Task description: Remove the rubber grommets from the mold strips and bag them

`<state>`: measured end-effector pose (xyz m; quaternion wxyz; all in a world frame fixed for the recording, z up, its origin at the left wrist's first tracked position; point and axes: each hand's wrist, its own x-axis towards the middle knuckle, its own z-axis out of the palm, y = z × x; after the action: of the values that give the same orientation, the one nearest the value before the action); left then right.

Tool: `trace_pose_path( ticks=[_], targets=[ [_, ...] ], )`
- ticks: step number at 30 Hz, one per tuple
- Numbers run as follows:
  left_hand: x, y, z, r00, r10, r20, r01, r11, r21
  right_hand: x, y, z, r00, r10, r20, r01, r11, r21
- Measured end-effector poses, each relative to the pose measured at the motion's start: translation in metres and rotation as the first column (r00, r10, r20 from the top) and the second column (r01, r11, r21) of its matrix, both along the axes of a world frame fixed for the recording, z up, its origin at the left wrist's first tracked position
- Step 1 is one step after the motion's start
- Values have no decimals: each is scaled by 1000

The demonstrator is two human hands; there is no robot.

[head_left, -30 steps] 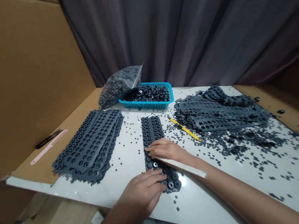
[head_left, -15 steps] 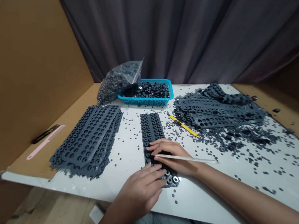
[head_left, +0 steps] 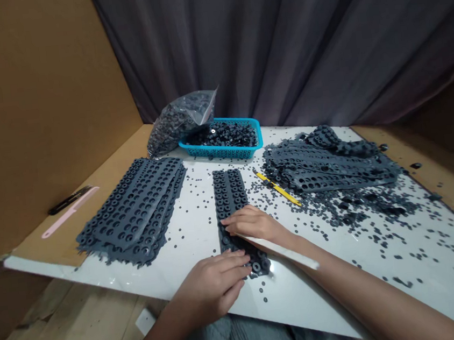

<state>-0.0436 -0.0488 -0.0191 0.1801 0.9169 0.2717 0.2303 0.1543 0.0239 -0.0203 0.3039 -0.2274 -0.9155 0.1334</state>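
A dark grey rubber sheet (head_left: 230, 193) with rows of raised rings lies lengthwise in front of me on the white table. My left hand (head_left: 217, 276) rests on its near left edge, fingers stretched out and lying flat. Over the middle of the sheet, my right hand (head_left: 257, 225) has its fingers curled around a thin white stick (head_left: 286, 250), whose free end points back across my wrist. The stick's other end is hidden under the fingers. A few small dark discs (head_left: 265, 299) lie just below the sheet's near end.
Similar sheets are stacked (head_left: 134, 209) at left, beside a pink-handled tool (head_left: 69, 212) and a black one (head_left: 70, 200). A blue basket (head_left: 225, 151) of small dark parts and a filled plastic bag (head_left: 177, 121) stand behind. Right are a yellow cutter (head_left: 280, 189), punched sheets (head_left: 332, 164) and scattered discs.
The white stick's free end has swung down and nearer to me, and my right hand's fingers have shifted slightly on the sheet. My left hand stays at the near edge.
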Motion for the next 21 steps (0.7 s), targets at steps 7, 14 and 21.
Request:
trace_pose_path(
  ticks=[7,14,21],
  targets=[
    [0,-1,1,1000,5,-9,-4,999,35,-1,-10,5,954,-190,-231,121,951,-284],
    [-2,-4,2,1000,-7,9,6,982,191,1,-20,7,981,-45,-189,-33,920,-390],
    [-5,-6,1,996,-76,40,69,985,158,0,-15,0,994,26,-104,-45,982,-185]
  ],
)
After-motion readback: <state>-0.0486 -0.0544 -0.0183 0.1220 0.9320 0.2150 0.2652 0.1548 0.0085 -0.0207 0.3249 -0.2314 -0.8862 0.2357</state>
